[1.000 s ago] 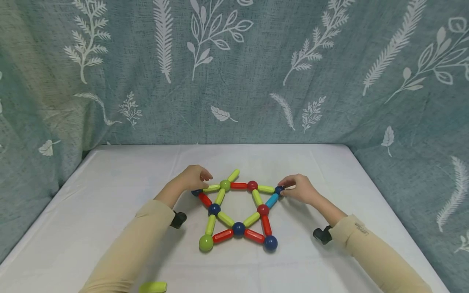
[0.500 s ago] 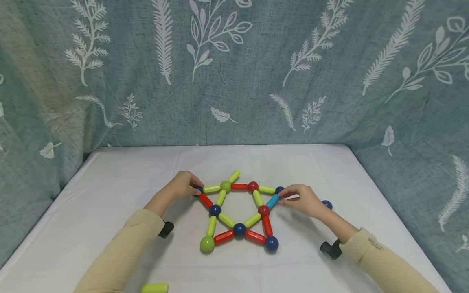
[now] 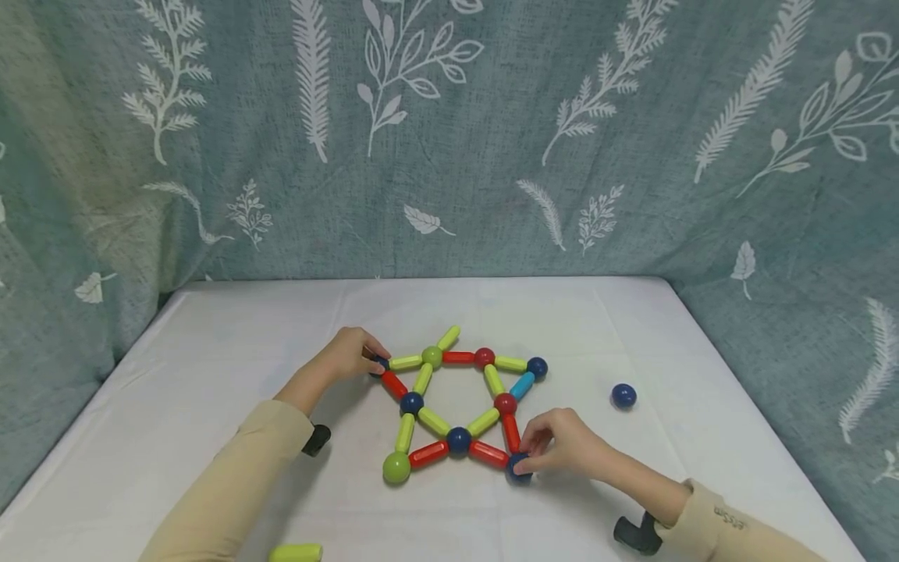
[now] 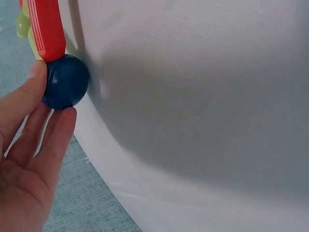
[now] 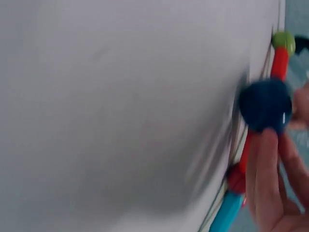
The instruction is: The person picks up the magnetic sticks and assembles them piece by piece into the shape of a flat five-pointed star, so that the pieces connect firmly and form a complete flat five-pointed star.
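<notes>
A flat star-like frame of coloured magnetic rods and balls lies on the white table. At its far-left corner my left hand [image 3: 344, 359] pinches a navy ball [image 4: 67, 82] between thumb and fingers; a red rod [image 4: 48, 29] joins that ball. At the near-right corner, thumb and fingers of my right hand [image 3: 570, 445] grip another navy ball [image 5: 265, 106], with red rods attached. A green ball [image 3: 396, 467] marks the near-left corner, and a navy ball [image 3: 537, 368] the far-right one. From the rear green ball [image 3: 431, 356] a lime rod [image 3: 449, 337] points outward, its far end free.
A loose navy ball [image 3: 623, 396] sits to the right of the frame. Near the table's front edge lies a loose lime rod [image 3: 296, 553]. A patterned grey-green curtain [image 3: 449, 156] hangs behind the white table [image 3: 267, 312].
My right hand has gone from the far-right corner to the near-right ball. My left hand has shifted slightly left and now pinches the far-left ball. The loose navy ball has come into sight.
</notes>
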A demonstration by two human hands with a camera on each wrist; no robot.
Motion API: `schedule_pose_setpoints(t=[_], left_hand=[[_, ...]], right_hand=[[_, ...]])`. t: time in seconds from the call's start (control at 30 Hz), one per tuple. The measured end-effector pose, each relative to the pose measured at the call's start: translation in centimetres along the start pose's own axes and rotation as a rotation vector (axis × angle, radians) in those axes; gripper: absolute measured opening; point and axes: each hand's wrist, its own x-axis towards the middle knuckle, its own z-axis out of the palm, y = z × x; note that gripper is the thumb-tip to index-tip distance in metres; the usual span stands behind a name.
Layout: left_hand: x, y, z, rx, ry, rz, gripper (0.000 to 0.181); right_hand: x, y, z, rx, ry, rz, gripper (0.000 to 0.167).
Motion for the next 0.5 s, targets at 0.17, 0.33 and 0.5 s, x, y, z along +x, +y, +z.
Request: schedule_pose_setpoints(t=[0.17,0.33,0.5], left_hand=[[-0.2,0.0,0.0,0.021,-0.010,0.015,0.018],[-1.5,0.1,0.0,0.076,-0.020,0.075,0.015],[-3.7,0.3,0.4,0.106,-0.034,0.114,0.015]], right_hand=[[0.0,-0.7,0.6,-0.039,0.012,0.029,0.020],[0.0,-0.8,-0.2,-0.081,-0.002,0.089,0.018],[0.3,-0.6,-1.3,-0.123,0.004,0.179,0.016]])
